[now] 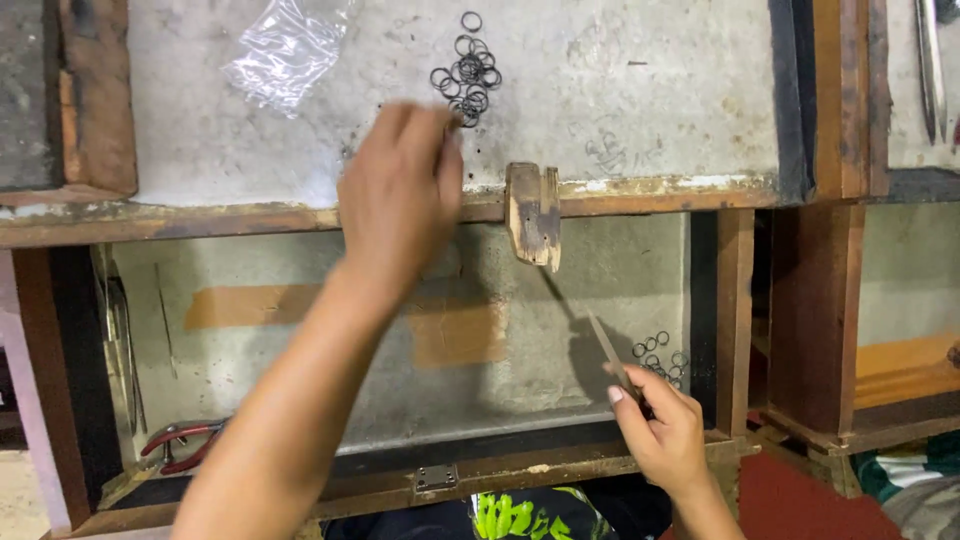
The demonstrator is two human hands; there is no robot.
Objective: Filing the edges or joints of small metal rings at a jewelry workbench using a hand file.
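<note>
Nearest, the right hand (665, 432) grips a thin flat metal file (612, 357), with a few small dark wire rings (660, 355) just beyond it in the open drawer. Red-handled pliers (180, 445) lie far to the left. Farther off, the left hand (400, 195), fingers pinched together, touches the larger heap of dark rings (467, 72) on the grey benchtop (650, 90), beside a crumpled clear plastic bag (285, 50); a worn wooden peg (533, 213) juts between the hands.

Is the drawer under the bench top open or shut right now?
Open. The drawer is pulled out below the bench top; its floor, red-handled pliers and loose rings show.
</note>
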